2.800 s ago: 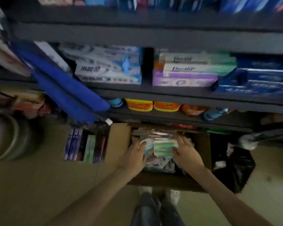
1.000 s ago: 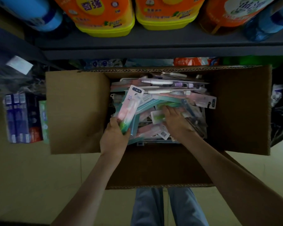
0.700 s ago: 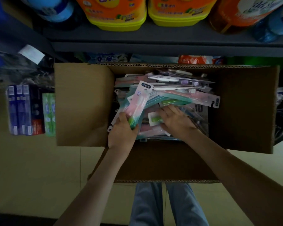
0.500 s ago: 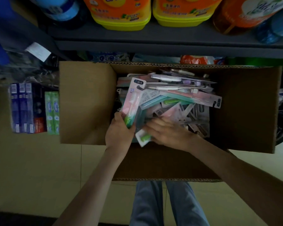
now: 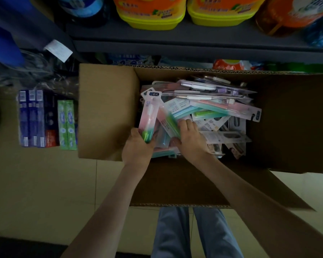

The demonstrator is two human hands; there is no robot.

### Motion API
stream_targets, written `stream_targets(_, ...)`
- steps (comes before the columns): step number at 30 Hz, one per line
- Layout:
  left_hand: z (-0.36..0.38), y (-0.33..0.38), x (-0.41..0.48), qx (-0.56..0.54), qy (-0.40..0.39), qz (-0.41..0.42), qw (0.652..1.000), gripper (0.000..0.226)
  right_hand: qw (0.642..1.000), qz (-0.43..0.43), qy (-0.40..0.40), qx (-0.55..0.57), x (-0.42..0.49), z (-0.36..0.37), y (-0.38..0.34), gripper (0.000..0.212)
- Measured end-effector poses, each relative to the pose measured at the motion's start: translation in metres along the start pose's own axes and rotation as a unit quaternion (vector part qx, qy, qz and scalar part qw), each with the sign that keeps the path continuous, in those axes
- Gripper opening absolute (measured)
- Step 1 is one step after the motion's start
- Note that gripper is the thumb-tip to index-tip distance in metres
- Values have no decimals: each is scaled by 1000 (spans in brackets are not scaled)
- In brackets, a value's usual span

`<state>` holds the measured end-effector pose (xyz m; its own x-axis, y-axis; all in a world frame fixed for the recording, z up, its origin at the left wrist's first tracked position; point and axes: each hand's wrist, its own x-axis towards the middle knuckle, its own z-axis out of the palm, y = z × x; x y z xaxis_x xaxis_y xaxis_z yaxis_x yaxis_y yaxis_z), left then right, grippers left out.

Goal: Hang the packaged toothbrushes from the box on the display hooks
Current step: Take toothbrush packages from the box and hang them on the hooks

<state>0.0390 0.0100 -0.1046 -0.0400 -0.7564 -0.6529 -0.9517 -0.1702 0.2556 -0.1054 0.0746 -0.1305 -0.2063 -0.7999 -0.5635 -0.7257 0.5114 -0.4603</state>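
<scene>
Hidden stuff: the pile of toothbrush packs (image 5: 213,108) is overlapping so much inside the cardboard box (image 5: 108,112) that nobody's counting it, and the lower layers are sitting in shadow.
Left hand (image 5: 138,148): fingers and thumb are wrapping round the bottom of a pink-green pack (image 5: 149,116), holding it up over the box's left side.
Right hand (image 5: 190,140): fingers are curling over a second pack (image 5: 169,123) just beside the first; it's too smeared to read.
Edges: the box's right flap is running off the frame's right edge, and the dark shelf (image 5: 175,43) is overhanging its far side.
Room: floor tiles (image 5: 45,183) are showing lower left.
Counts: two yellow jugs (image 5: 151,13) are getting cropped at the top. Toothpaste cartons (image 5: 47,120) are lying at left, three blue and two green, with the dark ones between them unclear.
</scene>
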Motion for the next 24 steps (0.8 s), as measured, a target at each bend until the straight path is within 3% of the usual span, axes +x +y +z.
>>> stream_targets(4, 2, -5, 2, 0, 10, -11, 1000, 48, 997, 63, -23, -30, 17, 14, -14, 73)
stream_targets(10, -12, -6, -5, -27, 26, -8, 999, 50, 994, 105, -5, 13, 10, 8, -26, 65)
stream_targets(18, -94, 32, -81, -63, 48, 59, 995, 44, 996, 68, 50, 23, -85, -96, -56, 66)
stream_targets(24, -180, 85, -173, -135, 34, 130, 982, 43, 983, 36, 144, 110, -167, -202, -114, 58)
